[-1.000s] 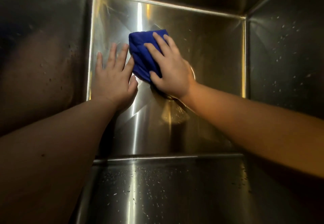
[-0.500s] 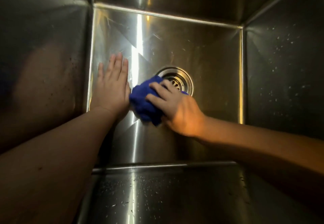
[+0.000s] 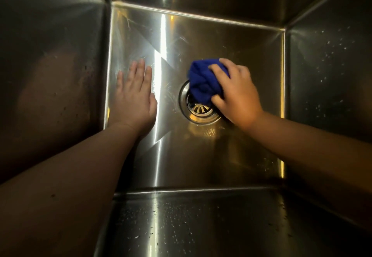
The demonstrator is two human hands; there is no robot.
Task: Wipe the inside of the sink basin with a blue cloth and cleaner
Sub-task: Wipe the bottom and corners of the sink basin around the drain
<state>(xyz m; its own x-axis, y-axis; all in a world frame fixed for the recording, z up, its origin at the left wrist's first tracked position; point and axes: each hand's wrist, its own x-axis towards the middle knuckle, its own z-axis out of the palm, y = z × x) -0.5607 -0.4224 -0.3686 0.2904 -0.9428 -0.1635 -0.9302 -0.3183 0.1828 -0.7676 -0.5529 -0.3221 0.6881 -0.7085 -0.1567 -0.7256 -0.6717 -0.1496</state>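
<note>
I look straight down into a deep stainless steel sink basin (image 3: 201, 160). My right hand (image 3: 236, 93) grips a bunched blue cloth (image 3: 203, 81) and presses it on the basin floor, over the upper part of the round drain (image 3: 198, 111). My left hand (image 3: 133, 99) lies flat on the floor near the left wall, fingers together and pointing away from me, holding nothing. No cleaner bottle is in view.
Steep steel walls close the basin on all sides. Water droplets speck the right wall (image 3: 330, 65) and the near wall (image 3: 181, 226). A bright light streak runs down the floor between my hands.
My right hand has swept the cloth from the left of the drain to its upper right, now covering part of it. My left hand has stayed flat in place.
</note>
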